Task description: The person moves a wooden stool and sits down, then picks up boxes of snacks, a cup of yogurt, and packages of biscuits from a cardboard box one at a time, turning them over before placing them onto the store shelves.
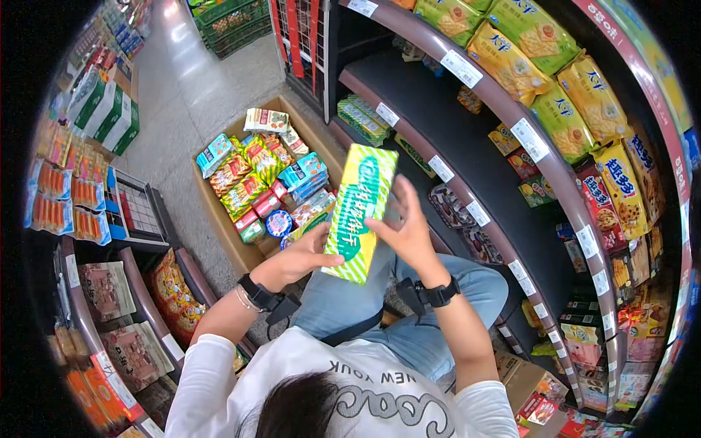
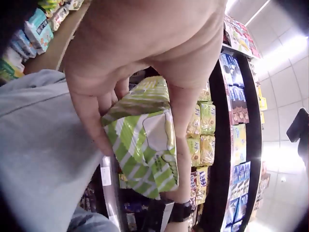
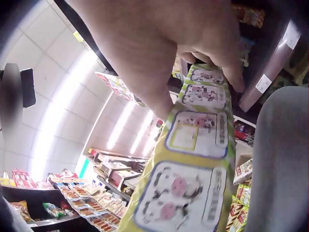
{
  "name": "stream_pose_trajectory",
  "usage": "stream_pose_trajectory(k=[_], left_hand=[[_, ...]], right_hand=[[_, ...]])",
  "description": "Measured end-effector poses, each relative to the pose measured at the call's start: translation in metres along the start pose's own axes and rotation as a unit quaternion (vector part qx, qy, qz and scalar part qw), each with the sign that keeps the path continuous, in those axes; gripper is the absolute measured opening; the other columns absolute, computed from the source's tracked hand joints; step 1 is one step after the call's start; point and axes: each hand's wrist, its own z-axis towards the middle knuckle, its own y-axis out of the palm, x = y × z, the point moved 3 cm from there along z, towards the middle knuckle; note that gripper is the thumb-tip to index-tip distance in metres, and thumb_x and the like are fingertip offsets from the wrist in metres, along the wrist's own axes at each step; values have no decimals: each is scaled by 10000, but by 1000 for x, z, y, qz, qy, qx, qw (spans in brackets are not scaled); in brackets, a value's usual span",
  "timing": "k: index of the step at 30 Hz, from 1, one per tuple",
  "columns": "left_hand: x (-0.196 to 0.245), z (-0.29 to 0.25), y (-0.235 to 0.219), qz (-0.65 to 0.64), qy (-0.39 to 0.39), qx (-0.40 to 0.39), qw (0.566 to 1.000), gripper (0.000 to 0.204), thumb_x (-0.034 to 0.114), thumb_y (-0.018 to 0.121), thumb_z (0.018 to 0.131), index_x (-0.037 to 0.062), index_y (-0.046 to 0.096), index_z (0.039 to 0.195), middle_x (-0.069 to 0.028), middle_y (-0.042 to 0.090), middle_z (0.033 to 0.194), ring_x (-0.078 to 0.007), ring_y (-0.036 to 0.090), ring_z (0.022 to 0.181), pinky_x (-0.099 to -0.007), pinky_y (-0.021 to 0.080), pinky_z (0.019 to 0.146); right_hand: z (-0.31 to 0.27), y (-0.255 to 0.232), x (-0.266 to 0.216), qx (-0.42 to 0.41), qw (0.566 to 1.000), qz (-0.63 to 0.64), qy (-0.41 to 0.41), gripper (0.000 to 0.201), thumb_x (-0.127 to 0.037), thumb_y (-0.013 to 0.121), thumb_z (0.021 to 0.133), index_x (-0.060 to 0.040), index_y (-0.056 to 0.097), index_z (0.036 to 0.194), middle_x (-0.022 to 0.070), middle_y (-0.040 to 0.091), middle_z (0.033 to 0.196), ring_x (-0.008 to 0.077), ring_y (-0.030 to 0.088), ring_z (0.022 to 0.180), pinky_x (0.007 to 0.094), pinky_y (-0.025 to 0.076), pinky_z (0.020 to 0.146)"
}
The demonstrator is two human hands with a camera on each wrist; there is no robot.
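Note:
A long green-and-yellow striped biscuit pack [image 1: 359, 212] is held up over the person's lap. The left hand [image 1: 296, 257] grips its lower left side, thumb across the front. At the right side, the right hand [image 1: 412, 232] holds it with the thumb on the front face and the fingers toward the back edge. In the left wrist view the pack's striped end [image 2: 147, 150] shows between thumb and fingers. Cow pictures run along the pack's side [image 3: 193, 145] in the right wrist view, where the right hand [image 3: 159, 38] straddles the far end.
An open cardboard box [image 1: 315, 135] full of snack packs stands on the floor ahead. Tall shelves [image 1: 577, 233] with biscuit packs curve along the right, with similar green packs [image 1: 364, 120] on a lower tier. Lower shelves [image 1: 131, 277] stand at left. Another carton [image 1: 522, 379] lies behind at right.

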Motion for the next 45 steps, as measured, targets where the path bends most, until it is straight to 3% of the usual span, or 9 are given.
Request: stream_pose_trajectory(k=[2,4,7,12,13,16,21,24,45], left_hand=[[0,10,5,-61,32,26,997,730,20,708,765,41,273,1351,-80,445,1302,-189,455,1195,-367,362,1023],[12,16,18,-119,62,60,989,698,1,691,774,65,291,1342,-79,451,1299,-196,464,1190,-376,365,1021],[6,24,5,-130,84,110,982,575,73,649,831,91,336,1313,-74,468,1287,-209,481,1173,-393,388,998],[26,23,-15,-204,133,159,957,474,207,601,883,105,378,1289,-42,504,1253,-210,485,1169,-433,399,977],[30,21,-25,-129,160,209,956,421,304,533,914,91,440,1265,-60,546,1239,-223,514,1144,-442,366,1005],[44,7,-32,-158,157,208,952,409,294,525,919,81,442,1259,-72,552,1222,-227,532,1123,-457,391,979],[45,-6,-25,-80,128,243,958,623,198,553,906,110,207,1416,-87,503,1257,-236,583,1059,-428,521,843],[42,-6,-21,-85,102,225,965,639,192,548,907,110,190,1430,-86,501,1258,-235,585,1060,-429,521,843],[38,0,-28,-105,75,210,969,463,180,583,888,51,389,1287,-51,545,1189,-168,558,1073,-376,475,900]], right_hand=[[-11,6,3,-75,995,18,65,894,-208,788,707,-3,246,1387,174,523,1217,240,523,1114,362,439,918],[-20,10,13,-76,993,-29,82,817,-212,787,702,-2,332,1348,165,558,1172,232,548,1071,353,429,926],[-17,5,15,-82,992,-88,38,778,-157,787,707,-10,353,1336,126,564,1116,169,552,1029,328,438,906],[-10,-16,1,-114,992,-48,10,693,-79,771,701,-14,411,1290,99,564,1131,158,560,1022,299,453,891],[-9,-22,2,-113,993,-37,6,675,-58,763,704,-14,418,1283,95,563,1136,158,560,1023,294,456,889],[-7,-37,-7,-61,993,89,50,633,-46,752,708,-28,443,1261,96,589,1121,163,582,993,295,466,848],[-5,-52,-4,25,989,134,52,557,-12,711,753,8,435,1237,97,585,1081,136,554,967,273,441,849],[-6,-55,5,32,993,106,41,546,-20,704,765,11,432,1237,89,582,1080,133,545,971,270,429,855],[-1,-55,16,38,990,121,53,547,-6,679,788,-3,403,1261,126,570,1150,163,551,1030,284,444,880]])
